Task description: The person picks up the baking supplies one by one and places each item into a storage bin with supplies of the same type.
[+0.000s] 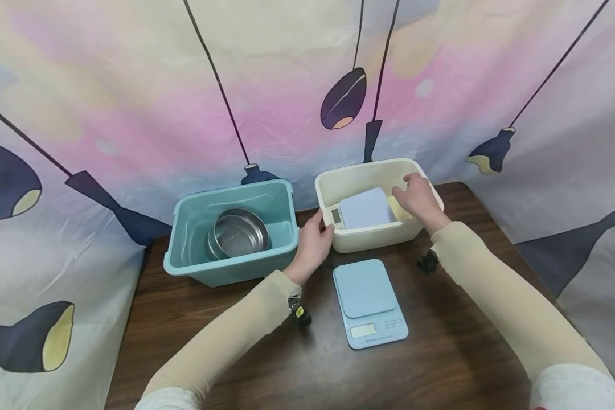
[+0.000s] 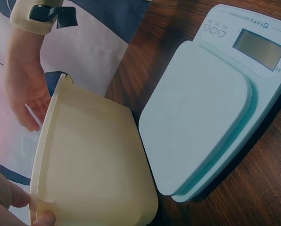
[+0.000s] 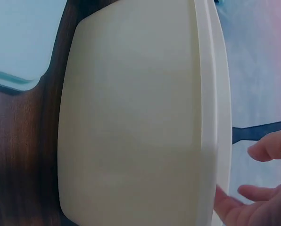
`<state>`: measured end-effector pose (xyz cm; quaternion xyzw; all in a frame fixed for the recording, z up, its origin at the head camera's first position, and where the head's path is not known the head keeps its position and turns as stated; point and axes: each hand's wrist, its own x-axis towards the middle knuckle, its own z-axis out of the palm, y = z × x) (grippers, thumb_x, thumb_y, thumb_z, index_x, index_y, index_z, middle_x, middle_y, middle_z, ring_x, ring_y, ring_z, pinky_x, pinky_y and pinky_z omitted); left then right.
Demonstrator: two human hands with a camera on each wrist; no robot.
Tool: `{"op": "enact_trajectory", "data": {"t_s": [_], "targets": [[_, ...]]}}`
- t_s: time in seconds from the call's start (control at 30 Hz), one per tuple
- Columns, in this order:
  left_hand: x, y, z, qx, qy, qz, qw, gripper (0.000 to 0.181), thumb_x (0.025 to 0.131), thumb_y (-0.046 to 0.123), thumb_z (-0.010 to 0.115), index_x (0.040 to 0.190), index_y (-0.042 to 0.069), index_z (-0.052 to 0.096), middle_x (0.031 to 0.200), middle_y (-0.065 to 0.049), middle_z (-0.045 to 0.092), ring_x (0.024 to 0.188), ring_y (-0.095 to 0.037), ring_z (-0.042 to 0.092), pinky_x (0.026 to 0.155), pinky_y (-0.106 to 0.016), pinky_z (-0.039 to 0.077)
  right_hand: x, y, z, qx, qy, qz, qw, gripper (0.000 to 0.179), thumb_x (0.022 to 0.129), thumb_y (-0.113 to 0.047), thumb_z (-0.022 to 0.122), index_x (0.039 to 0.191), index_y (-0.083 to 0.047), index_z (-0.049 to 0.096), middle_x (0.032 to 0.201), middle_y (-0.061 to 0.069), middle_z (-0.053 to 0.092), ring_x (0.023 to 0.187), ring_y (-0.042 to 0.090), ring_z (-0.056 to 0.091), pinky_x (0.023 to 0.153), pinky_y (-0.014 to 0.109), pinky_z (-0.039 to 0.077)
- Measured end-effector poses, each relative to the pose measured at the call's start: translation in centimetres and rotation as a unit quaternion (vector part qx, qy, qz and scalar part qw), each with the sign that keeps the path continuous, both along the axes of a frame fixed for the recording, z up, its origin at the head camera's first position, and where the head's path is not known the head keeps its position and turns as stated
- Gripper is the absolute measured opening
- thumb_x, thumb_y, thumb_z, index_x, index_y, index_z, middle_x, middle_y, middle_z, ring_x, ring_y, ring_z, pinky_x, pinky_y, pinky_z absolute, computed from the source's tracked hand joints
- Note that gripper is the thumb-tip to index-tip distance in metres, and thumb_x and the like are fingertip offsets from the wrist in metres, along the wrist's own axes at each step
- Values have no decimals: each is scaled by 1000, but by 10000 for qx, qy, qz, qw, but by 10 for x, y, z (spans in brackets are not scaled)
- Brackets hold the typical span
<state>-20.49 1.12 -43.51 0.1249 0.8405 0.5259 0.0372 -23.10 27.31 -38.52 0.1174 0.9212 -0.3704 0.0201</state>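
Observation:
My left hand (image 1: 311,245) pinches the left rim of a cream plastic bin (image 1: 376,236), with thumb and fingers on either side of it in the left wrist view. My right hand (image 1: 419,199) hovers over the bin's right side, fingers loosely bent and holding nothing. Within the bin lies a kitchen scale with a pale lavender platform (image 1: 366,208) and a small display, tilted a little. Something pale yellow (image 1: 400,209) shows beside it, its kind unclear. In front of the bin, a light blue kitchen scale (image 1: 366,290) lies flat on the table.
A teal plastic bin (image 1: 230,270) stands left of the cream one, holding round stainless steel bowls (image 1: 241,233) that sit nested. Both bins are at the back of the dark wood table (image 1: 307,376), close to a printed curtain (image 1: 287,85).

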Motion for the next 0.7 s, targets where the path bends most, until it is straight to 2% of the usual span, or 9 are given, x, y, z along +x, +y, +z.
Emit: {"op": "enact_trajectory", "data": {"t_s": [0.17, 0.47, 0.6, 0.7], "targets": [[1, -1, 0, -47, 91, -8, 9999, 53, 107, 6, 54, 157, -3, 41, 151, -24, 53, 135, -34, 57, 106, -45, 52, 11, 0, 2, -72, 529, 22, 9986, 55, 105, -23, 47, 147, 12, 45, 139, 32, 53, 130, 45, 52, 110, 57, 43], [1, -1, 2, 37, 11, 46, 10000, 54, 107, 6, 54, 158, -3, 38, 155, -25, 49, 139, -34, 54, 108, -47, 50, 41, 5, 5, -206, 877, 163, 9958, 51, 106, -29, 51, 143, 7, 52, 127, 27, 60, 120, 42, 56, 103, 58, 48], [1, -1, 2, 55, -53, 30, 10000, 55, 108, 8, 55, 159, -3, 37, 156, -23, 47, 140, -33, 53, 108, -46, 50, 61, 7, 5, -183, 1340, 330, 9903, 46, 106, -29, 53, 134, 7, 59, 115, 24, 63, 106, 38, 58, 92, 50, 50], [1, 0, 2, 14, -81, 3, 10000, 55, 108, 10, 55, 159, -1, 37, 156, -22, 48, 140, -31, 53, 108, -44, 50, 77, 9, 4, -83, 1555, 477, 9866, 41, 106, -28, 56, 129, 6, 63, 107, 21, 65, 98, 33, 58, 83, 38, 50]]}}
